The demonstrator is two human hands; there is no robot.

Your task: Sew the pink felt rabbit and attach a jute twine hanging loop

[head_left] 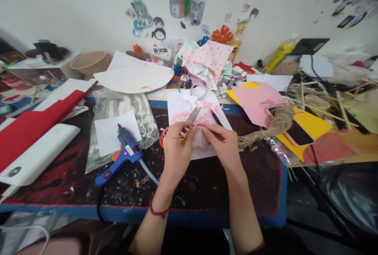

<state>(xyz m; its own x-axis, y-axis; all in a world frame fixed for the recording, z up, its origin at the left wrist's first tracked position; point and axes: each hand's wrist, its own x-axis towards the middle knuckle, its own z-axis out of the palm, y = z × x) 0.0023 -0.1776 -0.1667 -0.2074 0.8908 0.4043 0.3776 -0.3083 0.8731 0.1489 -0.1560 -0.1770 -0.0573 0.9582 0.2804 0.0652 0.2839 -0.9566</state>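
My left hand (178,150) and my right hand (224,145) meet over a white paper sheet (218,91) with their fingertips pinched together. Between them hangs a pale pink, thin crumpled piece (201,140); whether it is paper or cloth I cannot tell. A thin brownish strand seems to run through the left fingers. Just beyond the hands, the blades of scissors (194,114) lie among pink scraps (179,117). An orange loop, perhaps their handle, shows beside my left hand. A dark, slim tool (217,119) rests on the sheet near my right fingers.
Left of my hands, a blue glue gun (127,154) lies partly on white paper over a plastic bag (94,150). A bundle of twine (280,123) and a phone (299,133) lie at right. Cloth scraps (206,58) are heaped behind.
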